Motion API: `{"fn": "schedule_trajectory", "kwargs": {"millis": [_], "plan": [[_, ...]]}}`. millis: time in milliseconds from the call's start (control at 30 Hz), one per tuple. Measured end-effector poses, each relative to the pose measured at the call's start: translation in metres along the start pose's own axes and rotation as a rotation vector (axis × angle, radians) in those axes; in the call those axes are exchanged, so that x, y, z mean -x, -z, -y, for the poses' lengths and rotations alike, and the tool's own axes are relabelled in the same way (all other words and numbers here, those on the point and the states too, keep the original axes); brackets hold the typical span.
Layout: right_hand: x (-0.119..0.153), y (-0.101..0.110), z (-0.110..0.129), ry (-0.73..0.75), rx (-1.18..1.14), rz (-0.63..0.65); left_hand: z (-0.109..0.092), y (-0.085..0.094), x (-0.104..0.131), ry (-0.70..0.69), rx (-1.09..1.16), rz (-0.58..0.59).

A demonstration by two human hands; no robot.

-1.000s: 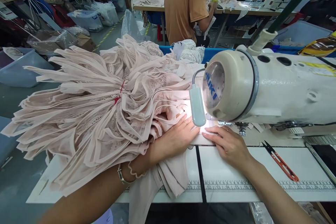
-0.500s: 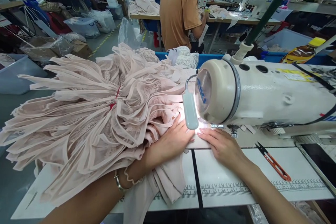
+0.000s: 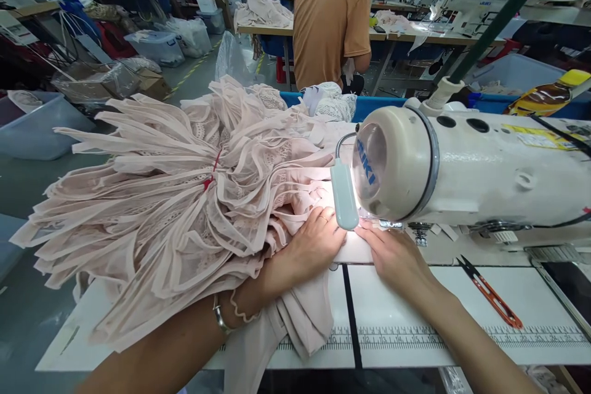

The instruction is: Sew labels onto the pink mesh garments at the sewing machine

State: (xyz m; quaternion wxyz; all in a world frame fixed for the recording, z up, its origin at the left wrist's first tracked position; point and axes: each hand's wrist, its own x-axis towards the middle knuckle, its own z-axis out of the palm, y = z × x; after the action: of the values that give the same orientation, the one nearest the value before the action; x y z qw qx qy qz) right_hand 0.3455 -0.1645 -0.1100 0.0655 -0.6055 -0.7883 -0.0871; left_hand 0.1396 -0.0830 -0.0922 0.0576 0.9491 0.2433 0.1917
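Observation:
Under the head of a white sewing machine (image 3: 406, 160), my left hand (image 3: 321, 235) presses on a pale pink garment (image 3: 307, 320), its fingers bent and drawn together on the cloth. My right hand (image 3: 388, 249) is close beside it, fingers held together at the cloth near the needle area. A small grey-green lamp (image 3: 344, 197) hides the fingertips and the needle in part. Left of the machine spreads a large bundle of pale pink lace-trimmed garments (image 3: 184, 209), tied with a red string (image 3: 209, 183); my left forearm lies against it.
Orange-handled thread snips (image 3: 492, 295) lie right of my right forearm on the white table with a printed ruler (image 3: 397, 340). A bottle of yellow-brown liquid (image 3: 545, 98) stands behind the machine. A person in a brown shirt (image 3: 330, 18) works at the table ahead.
The view has shifted slightly, so everything sits further right. My left fingers have drawn in, and both hands remain by the needle area. The person ahead has lowered an arm.

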Motion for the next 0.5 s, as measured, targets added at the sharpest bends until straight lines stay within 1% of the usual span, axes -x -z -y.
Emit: {"fn": "schedule_trajectory", "kwargs": {"millis": [167,300,400,467,500], "plan": [[-0.002,-0.001,-0.001,0.038,0.089,0.021,-0.002,-0.003,0.000,0.028,-0.097,0.024],[-0.003,0.002,-0.003,0.106,0.063,-0.028,-0.004,-0.008,0.000,0.052,-0.148,0.029],[-0.004,0.005,-0.004,0.077,0.021,-0.055,-0.005,-0.009,-0.003,0.051,-0.204,0.032],[-0.005,0.006,-0.005,0.023,-0.005,-0.026,-0.005,-0.010,-0.005,0.037,-0.233,0.031],[-0.006,0.006,-0.005,-0.012,-0.017,0.008,-0.006,-0.011,-0.005,0.025,-0.248,0.030]]}}
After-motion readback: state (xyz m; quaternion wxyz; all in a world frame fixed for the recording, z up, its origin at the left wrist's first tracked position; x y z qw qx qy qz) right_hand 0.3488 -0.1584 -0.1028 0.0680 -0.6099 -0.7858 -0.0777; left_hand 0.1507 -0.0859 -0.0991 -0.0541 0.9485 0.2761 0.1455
